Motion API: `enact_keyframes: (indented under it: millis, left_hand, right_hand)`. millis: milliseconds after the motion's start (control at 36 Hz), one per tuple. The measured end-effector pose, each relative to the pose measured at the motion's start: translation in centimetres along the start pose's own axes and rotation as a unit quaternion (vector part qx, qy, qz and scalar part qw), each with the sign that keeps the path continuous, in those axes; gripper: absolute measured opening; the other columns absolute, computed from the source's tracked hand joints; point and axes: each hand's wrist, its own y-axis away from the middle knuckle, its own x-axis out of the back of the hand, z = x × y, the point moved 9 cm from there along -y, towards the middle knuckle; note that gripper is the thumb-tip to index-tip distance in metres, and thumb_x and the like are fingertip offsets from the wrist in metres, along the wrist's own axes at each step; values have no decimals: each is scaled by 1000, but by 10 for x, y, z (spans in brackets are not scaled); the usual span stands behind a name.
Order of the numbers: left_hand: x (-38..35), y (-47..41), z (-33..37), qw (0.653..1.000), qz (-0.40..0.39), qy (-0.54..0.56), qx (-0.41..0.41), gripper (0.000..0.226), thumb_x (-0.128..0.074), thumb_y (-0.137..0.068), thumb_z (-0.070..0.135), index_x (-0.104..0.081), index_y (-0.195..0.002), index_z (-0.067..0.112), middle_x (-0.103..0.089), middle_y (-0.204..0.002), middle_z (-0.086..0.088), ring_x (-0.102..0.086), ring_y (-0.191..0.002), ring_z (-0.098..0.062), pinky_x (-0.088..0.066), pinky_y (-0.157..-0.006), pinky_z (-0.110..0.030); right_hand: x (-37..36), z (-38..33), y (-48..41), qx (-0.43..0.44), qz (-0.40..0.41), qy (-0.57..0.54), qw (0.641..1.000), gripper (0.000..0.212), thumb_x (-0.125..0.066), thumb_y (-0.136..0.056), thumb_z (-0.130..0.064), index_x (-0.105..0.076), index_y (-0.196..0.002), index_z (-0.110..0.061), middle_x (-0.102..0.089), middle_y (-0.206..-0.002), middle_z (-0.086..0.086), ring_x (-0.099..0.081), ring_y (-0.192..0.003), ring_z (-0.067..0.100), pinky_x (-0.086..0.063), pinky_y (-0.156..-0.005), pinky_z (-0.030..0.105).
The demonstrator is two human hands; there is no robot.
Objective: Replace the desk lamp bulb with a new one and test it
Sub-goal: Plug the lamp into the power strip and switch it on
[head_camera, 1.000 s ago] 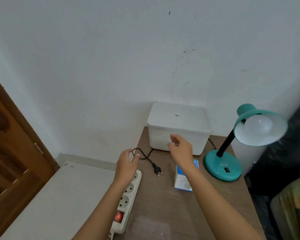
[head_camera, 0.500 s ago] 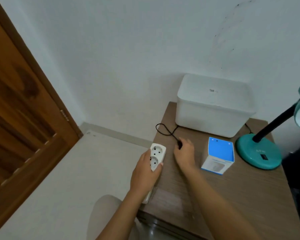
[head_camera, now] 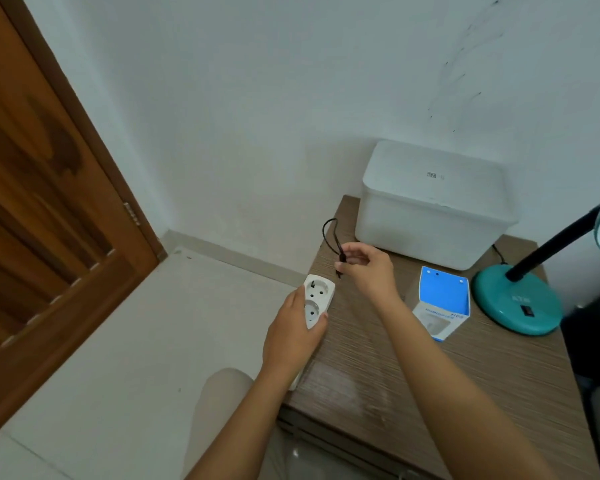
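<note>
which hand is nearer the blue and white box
Right. The right hand, pinching the black plug, hangs just left of the blue and white box. The left hand grips the power strip at the table's left edge, farther away.

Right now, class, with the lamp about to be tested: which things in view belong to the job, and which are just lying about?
Belong to the job:
- teal desk lamp
- black plug, pinched in the right hand
- white power strip, held by the left hand

Just lying about:
- white lidded box
- open blue-and-white carton
- wooden door
</note>
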Motion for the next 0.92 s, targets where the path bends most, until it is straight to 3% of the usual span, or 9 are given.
enact_keyframes:
  millis: [167, 306, 500, 583, 694, 778, 917]
  left_hand:
    - [0, 0, 0, 1000, 6, 0, -7, 57, -53, -88, 42, -32, -139, 25, -51, -127, 7, -54, -108, -12, -44, -80, -25]
    - [0, -1, 0, 1000, 3, 4, -10, 59, -53, -88, 42, -32, -141, 25, -50, -129, 6, -54, -111, -13, -44, -81, -24]
    - [-1, -2, -3, 1000, 2, 12, -10, 61, -55, -87, 40, -31, -141, 26, -51, -128, 7, -53, -112, -12, -47, -84, -28]
    - [-2, -3, -3, 1000, -1, 15, -9, 63, -55, -87, 40, -30, -142, 25, -49, -132, 6, -52, -116, -13, -47, -88, -30]
    - [-2, -3, -3, 1000, -1, 17, -9, 63, -56, -87, 40, -30, -142, 24, -49, -133, 4, -52, -116, -14, -46, -88, -30]
    - [-2, -3, -2, 1000, 0, 17, -12, 63, -56, -87, 40, -30, -142, 24, -49, -133, 4, -52, -116, -14, -45, -87, -29]
    - [-1, -2, -4, 1000, 2, 17, -9, 63, -56, -87, 40, -31, -141, 23, -50, -132, 4, -53, -114, -14, -44, -85, -27]
  right_hand:
    - [-19, -5, 11, 26, -16, -47, 998, 27, -71, -72, 5, -70, -95, -10, -71, -95, 10, -64, -89, 15, -49, -71, 4]
    - [-30, 7, 22, 23, -2, -82, 996, 27, -70, -73, 9, -68, -95, -6, -66, -81, -6, -61, -78, 2, -50, -70, 5]
    - [-40, 23, 27, 11, -3, -74, 997, 24, -69, -73, 10, -67, -93, -3, -67, -81, -4, -63, -74, -2, -50, -69, 6]
    - [-42, 23, 28, 13, -12, -58, 998, 22, -68, -74, 10, -67, -92, -2, -69, -85, 1, -65, -74, -4, -52, -69, 8]
    - [-41, 19, 26, 20, -14, -18, 1000, 21, -71, -72, 8, -67, -84, -8, -69, -85, 3, -66, -81, 11, -56, -75, 15]
    - [-42, 15, 25, 34, -23, 25, 999, 25, -72, -71, 6, -64, -75, -17, -68, -81, -2, -63, -76, 6, -52, -70, 7]
    - [-40, 10, 23, 45, -33, 68, 996, 14, -74, -72, -1, -70, -83, -8, -70, -82, 3, -63, -71, 3, -49, -64, 4]
